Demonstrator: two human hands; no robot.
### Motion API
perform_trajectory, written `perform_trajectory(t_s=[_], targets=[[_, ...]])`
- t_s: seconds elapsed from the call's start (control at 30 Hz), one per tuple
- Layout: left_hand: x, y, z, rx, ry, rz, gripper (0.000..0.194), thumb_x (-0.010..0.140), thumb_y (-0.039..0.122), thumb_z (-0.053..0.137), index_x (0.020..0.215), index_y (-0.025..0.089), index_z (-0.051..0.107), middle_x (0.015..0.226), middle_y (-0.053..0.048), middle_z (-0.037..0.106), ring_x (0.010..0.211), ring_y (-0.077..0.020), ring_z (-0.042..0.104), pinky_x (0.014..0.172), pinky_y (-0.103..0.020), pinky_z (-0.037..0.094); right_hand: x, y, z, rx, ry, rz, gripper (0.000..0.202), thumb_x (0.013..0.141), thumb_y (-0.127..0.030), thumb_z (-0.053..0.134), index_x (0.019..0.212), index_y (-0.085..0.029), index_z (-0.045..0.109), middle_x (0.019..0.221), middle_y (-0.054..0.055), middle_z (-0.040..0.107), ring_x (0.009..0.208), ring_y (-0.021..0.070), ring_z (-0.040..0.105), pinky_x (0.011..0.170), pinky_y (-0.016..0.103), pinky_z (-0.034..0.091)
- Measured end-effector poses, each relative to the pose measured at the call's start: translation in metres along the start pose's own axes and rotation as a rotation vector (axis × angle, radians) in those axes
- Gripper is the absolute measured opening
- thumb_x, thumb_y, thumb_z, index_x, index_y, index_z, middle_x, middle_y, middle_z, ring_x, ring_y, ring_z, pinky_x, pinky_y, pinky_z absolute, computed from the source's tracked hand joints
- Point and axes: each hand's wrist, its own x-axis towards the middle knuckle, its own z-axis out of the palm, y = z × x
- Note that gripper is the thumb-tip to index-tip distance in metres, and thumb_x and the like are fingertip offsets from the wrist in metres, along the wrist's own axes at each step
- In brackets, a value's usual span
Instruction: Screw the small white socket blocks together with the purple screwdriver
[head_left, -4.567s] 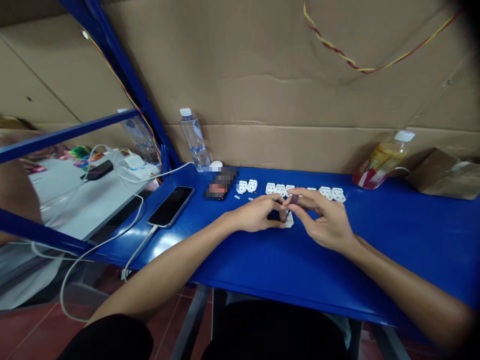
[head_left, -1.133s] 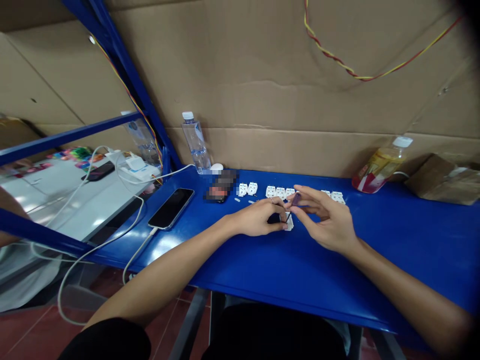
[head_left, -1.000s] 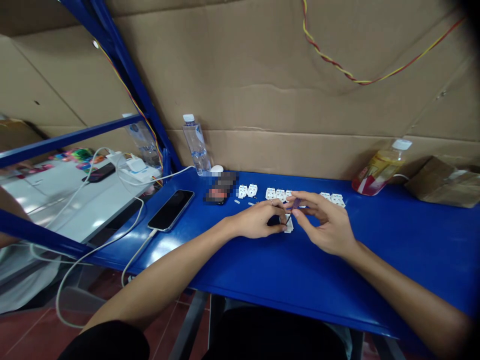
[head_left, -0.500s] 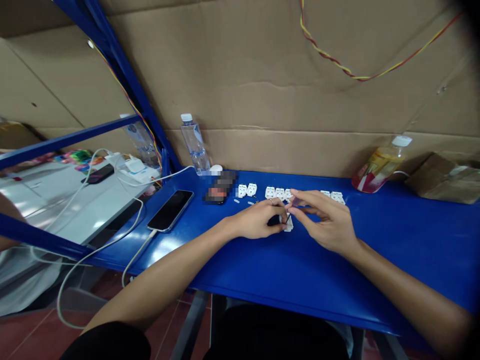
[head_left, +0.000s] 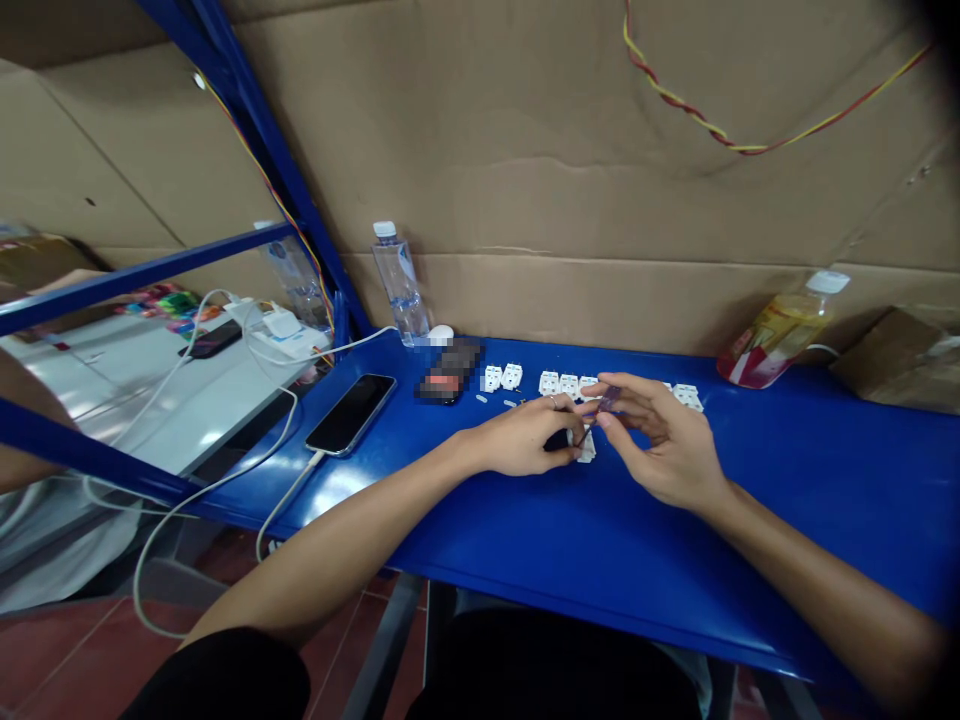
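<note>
My left hand rests on the blue table, its thumb and fingers closed around a small white piece near the table's middle. My right hand is just to the right, pinching the purplish, see-through handle of a small thin tool. The tool's dark shaft slants down to the white piece between my left fingers. Behind my hands, several similar white pieces stand in a row, partly hidden by my fingers. Two more white pieces sit further left, with small clear strips in front of them.
A phone with a white cable lies at the left of the blue table. Behind stand a water bottle and a pixelated dark item. A drink bottle and cardboard box are at right. Another person's arm shows far left.
My right hand has drawn slightly away from my left, and the tool between them shows more. The whole view has shifted a little. At far left, another person's hand has come into view.
</note>
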Motion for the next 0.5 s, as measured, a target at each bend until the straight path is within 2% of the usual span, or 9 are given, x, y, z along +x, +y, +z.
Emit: perform_trajectory(t_s=[0.13,0.3,0.5], targets=[[-0.0009,-0.0011,0.0015,0.016,-0.005,-0.017,0.011,0.103,0.022,0.068,0.113,0.02,0.074,0.135,-0.013,0.069,0.131,-0.0289,0.066,0.117,-0.046,0.053,0.0027,-0.0034,0.0002,-0.015,0.008,-0.076,0.05,0.098,-0.018,0.079,0.144,-0.036,0.073,0.125,0.004,0.081,0.102,0.0229,0.084,0.086,0.041,0.079],[-0.0015,-0.0008,0.0018,0.032,0.006,-0.012,0.011,0.103,0.021,0.068,0.113,0.02,0.073,0.136,-0.013,0.069,0.131,-0.0291,0.066,0.117,-0.047,0.053,0.0004,-0.0011,0.0014,-0.04,0.057,-0.008,0.057,0.099,-0.02,0.079,0.153,-0.033,0.066,0.124,0.006,0.083,0.1,0.0241,0.086,0.088,0.041,0.078],[-0.0009,0.0052,-0.0012,0.088,0.004,-0.012,0.009,0.104,0.023,0.067,0.109,0.019,0.074,0.131,-0.013,0.07,0.128,-0.0301,0.067,0.113,-0.048,0.056,-0.0006,-0.0001,0.0,0.043,0.047,0.004,0.051,0.101,-0.02,0.074,0.15,-0.03,0.064,0.126,0.008,0.082,0.103,0.0251,0.087,0.091,0.041,0.077]])
